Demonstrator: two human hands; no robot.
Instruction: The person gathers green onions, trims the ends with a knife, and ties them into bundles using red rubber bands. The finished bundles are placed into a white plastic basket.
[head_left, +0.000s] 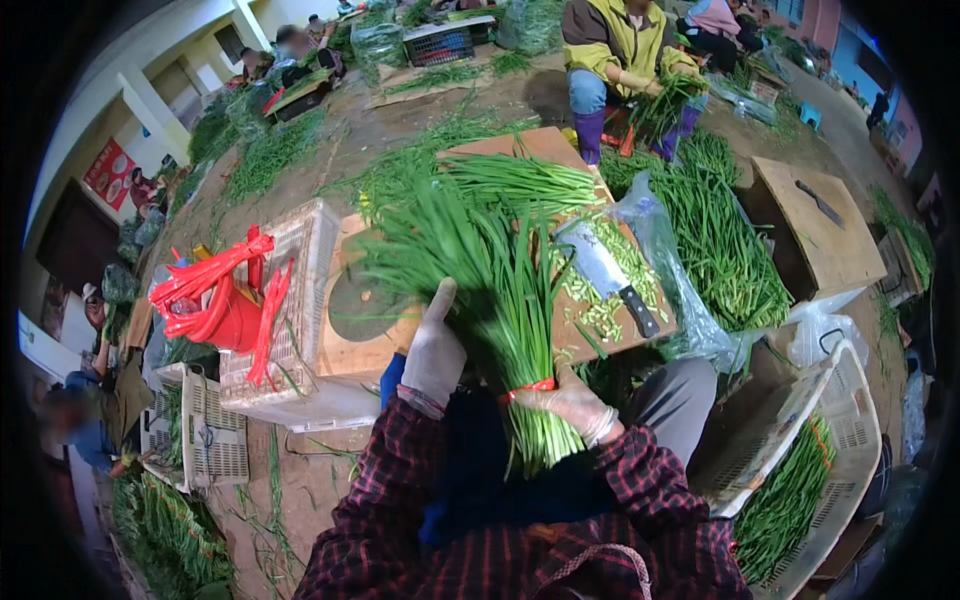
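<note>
A large bundle of long green garlic chives (536, 322) is held over my lap, bound low down with a red tie (534, 388). Gloved, my right hand (574, 405) grips it at the tie, above the pale stem ends. My gloved left hand (437, 341) is at the left side of the leaves, thumb up; its fingers are hidden behind them. Beyond the bundle, a cleaver (600, 259) with a black handle lies among cut stem pieces (589, 300) on a wooden board (559, 146). More loose chives (525, 180) lie across the board.
Red ties (217, 289) hang over a red container on an upturned white crate (300, 255) at left. At right are heaped chives (712, 232), clear plastic, a wooden box (817, 225) bearing a knife (820, 202), and a white crate (847, 465) of bundles. A person (630, 60) sits opposite, handling greens.
</note>
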